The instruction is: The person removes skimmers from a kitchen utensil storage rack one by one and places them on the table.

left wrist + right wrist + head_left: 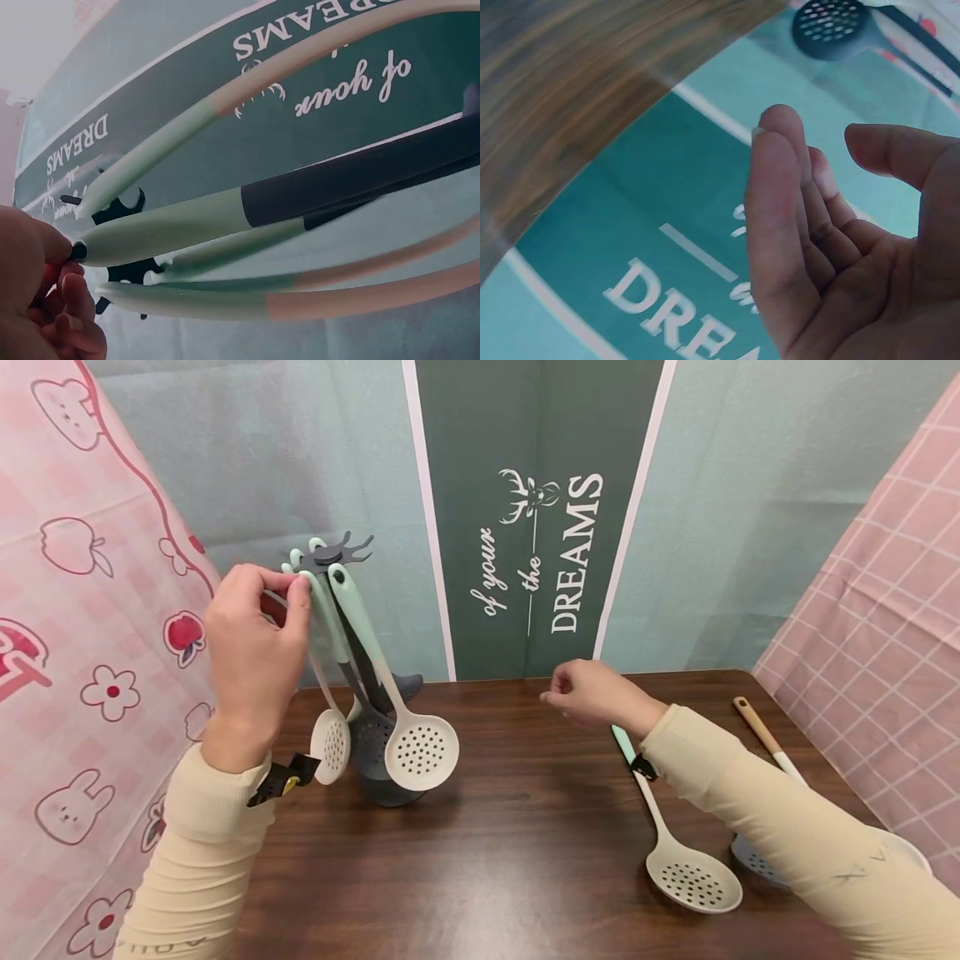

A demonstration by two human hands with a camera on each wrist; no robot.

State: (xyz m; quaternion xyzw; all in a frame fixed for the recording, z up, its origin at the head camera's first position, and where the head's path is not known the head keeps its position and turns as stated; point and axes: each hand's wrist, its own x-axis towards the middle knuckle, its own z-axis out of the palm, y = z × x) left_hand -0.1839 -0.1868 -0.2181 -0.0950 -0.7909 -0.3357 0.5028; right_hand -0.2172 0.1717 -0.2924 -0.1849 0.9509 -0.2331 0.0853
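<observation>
At a utensil stand on the left, my left hand pinches the handle tip of a dark grey slotted spoon. In the left wrist view, thumb and finger meet at the end of that mint handle, below a hook arm. Beside it hangs a white skimmer with a mint handle; another white skimmer hangs on the near left side. My right hand hovers over the back of the table, holding nothing. Its fingers are loosely bent, with thumb and fingertips apart in the right wrist view.
A white skimmer with a mint handle lies on the brown table at right. Further right lie a wooden-handled utensil and a grey perforated head, partly under my right sleeve. Printed cloths stand behind and at both sides.
</observation>
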